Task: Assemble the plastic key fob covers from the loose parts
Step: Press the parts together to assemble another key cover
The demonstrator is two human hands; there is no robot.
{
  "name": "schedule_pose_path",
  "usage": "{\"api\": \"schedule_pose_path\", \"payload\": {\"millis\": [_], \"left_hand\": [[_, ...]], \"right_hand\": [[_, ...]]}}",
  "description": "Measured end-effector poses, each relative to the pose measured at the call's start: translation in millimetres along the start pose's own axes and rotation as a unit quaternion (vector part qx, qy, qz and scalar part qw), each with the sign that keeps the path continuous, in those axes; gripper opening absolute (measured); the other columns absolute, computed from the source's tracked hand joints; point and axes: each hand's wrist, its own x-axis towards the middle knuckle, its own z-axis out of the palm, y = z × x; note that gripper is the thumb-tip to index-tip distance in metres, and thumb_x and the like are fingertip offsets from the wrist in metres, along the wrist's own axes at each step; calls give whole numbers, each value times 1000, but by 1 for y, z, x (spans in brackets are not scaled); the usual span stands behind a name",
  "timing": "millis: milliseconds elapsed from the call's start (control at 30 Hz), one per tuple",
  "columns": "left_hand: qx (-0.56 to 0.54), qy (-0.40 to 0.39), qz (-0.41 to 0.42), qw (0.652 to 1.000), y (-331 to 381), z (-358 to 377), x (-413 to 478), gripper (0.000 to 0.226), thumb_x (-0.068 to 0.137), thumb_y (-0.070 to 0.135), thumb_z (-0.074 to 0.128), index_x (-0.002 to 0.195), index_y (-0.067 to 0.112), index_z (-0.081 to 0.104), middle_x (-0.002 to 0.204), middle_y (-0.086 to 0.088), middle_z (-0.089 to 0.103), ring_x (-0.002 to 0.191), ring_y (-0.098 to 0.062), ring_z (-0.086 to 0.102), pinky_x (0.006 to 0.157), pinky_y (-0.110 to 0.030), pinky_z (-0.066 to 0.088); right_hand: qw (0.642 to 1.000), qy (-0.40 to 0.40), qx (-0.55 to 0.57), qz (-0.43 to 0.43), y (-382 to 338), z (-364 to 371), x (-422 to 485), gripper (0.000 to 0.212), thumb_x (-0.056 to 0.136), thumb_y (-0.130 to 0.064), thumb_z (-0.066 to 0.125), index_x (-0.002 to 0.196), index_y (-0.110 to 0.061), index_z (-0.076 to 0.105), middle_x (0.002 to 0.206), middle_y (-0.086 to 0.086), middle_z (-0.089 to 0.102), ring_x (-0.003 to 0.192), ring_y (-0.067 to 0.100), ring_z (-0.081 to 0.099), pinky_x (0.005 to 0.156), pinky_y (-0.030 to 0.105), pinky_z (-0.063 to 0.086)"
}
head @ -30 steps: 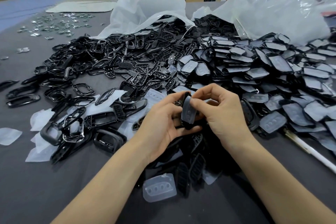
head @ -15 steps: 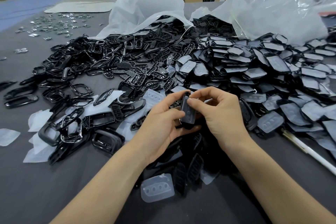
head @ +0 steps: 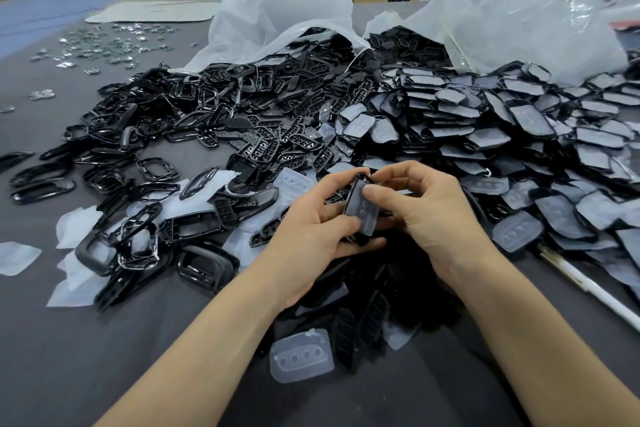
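1. Head cam, fingertips first: the right thumb (head: 372,191) presses flat on the clear button pad of one key fob cover (head: 360,215), and the right index finger curls over its top edge.
2. Moving out, the left hand (head: 311,232) cradles that same cover from below, with its thumb pinched against the lower edge. The right hand (head: 429,215) clamps it from the other side. So that's two hands on one piece, held just above the table in front of the piles.
3. Near the forearms there's one loose clear pad (head: 301,355) with four holes. It lies flat beside a few black slotted plates (head: 346,340).
4. On the left is a sprawl of black frames (head: 138,135), way too many to count.
5. On the right is a heap of dark covers with clear pads (head: 502,114), same deal. One white stick (head: 588,289) lies at its near edge.
6. At the back are two plastic bags, left bag (head: 277,21) and right bag (head: 519,17), with parts spilling from both onto the grey table (head: 69,357).
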Motion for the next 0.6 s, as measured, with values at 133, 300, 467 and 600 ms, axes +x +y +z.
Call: {"api": "schedule_pose_path", "payload": {"millis": [133,300,467,600], "left_hand": [[19,-9,0,1000,2,-3,0,52,91,-16,41,117,23,62,97,-13,72,93,-29,71,71,-33,58],[27,-15,-6,999,4,-2,1,53,91,-16,38,122,21,60,103,-15,70,90,-29,71,68,-30,57],[22,-21,-8,1000,4,-1,1,50,92,-14,37,120,20,60,99,-12,71,87,-25,71,68,-30,58],[47,-9,21,999,2,3,1,42,93,-11,46,114,24,59,89,-1,72,83,-16,71,69,-24,57]], "right_hand": [[999,-32,28,14,-5,-2,-1,12,81,-1,71,82,-11,65,61,-6,66,44,-4,54,42,11,42],[997,-38,59,28,-3,0,0,15,82,2,68,82,-11,63,71,6,68,56,11,64,51,28,57],[997,-42,59,18,-4,-1,-1,16,82,4,67,83,-11,61,69,4,69,49,3,60,43,15,45],[998,-38,56,8,-1,0,1,18,82,3,68,81,-14,62,81,10,69,69,15,65,55,28,56]]}}
